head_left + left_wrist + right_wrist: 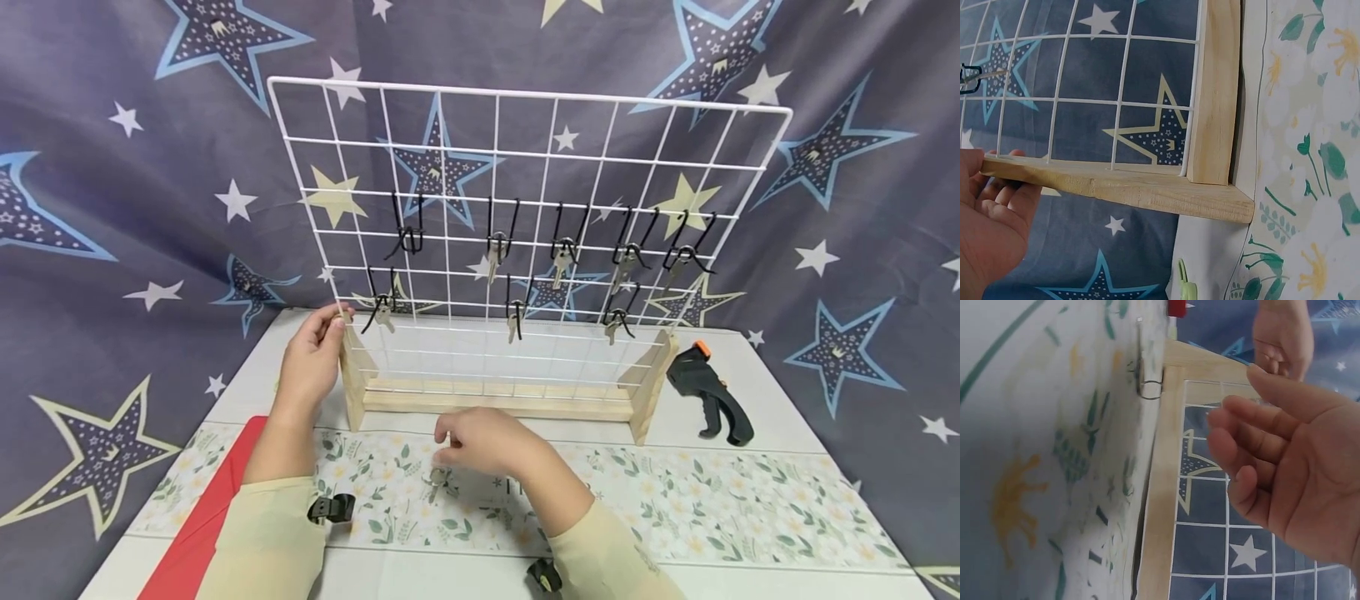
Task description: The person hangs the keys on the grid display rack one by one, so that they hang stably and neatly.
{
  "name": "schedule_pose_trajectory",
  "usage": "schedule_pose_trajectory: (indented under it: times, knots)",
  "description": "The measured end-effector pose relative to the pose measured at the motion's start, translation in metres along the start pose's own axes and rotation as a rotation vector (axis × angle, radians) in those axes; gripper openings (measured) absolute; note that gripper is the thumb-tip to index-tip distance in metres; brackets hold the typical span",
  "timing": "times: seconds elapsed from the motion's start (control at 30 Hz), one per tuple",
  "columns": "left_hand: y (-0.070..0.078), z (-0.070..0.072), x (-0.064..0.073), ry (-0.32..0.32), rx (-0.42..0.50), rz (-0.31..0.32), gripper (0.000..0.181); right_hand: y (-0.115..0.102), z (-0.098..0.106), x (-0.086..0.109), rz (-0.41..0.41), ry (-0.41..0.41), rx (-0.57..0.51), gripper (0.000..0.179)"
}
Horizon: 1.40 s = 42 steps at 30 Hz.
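Note:
A white wire grid rack (555, 158) stands in a wooden base (495, 404). Several black hooks hang on it, most with keys such as this one (495, 254). My left hand (311, 358) grips the top of the wooden left side post (352, 379); in the left wrist view its fingers and thumb pinch the post's end (1085, 181). My right hand (483, 442) is in front of the base with loosely bent fingers and nothing in them. Below its fingertips a key on a ring (436, 478) lies on the floral runner; the ring (1150, 389) also shows in the right wrist view.
A black clamp (708, 392) with an orange tip lies right of the base. Something red and flat (210, 508) lies under my left forearm. The floral runner (712, 500) crosses the white table, and a starry curtain (112, 333) hangs behind.

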State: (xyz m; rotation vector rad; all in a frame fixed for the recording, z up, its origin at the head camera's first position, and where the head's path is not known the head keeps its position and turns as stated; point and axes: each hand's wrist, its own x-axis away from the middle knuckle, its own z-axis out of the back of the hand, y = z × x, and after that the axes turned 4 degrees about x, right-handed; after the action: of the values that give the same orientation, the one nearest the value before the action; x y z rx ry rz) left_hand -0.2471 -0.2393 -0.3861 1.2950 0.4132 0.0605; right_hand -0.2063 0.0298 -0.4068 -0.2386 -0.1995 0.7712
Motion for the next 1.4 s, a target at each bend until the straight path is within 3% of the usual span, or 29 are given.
schedule_pose_trajectory:
  times: [0.63, 0.97, 1.2, 1.4]
  knots:
    - [0.000, 0.001, -0.001, -0.007, 0.019, 0.035, 0.039, -0.019, -0.016, -0.025, -0.075, -0.255, 0.218, 0.032]
    - [-0.001, 0.000, 0.000, 0.004, 0.003, 0.024, 0.040, -0.020, -0.033, -0.037, -0.081, -0.248, 0.244, 0.062]
    - [-0.001, 0.000, 0.000, 0.012, -0.003, 0.023, 0.039, -0.019, -0.035, -0.039, -0.078, -0.249, 0.233, 0.056]
    - [0.000, 0.000, 0.000, 0.006, 0.003, 0.029, 0.038, -0.016, -0.034, -0.039, -0.049, -0.265, 0.187, 0.035]
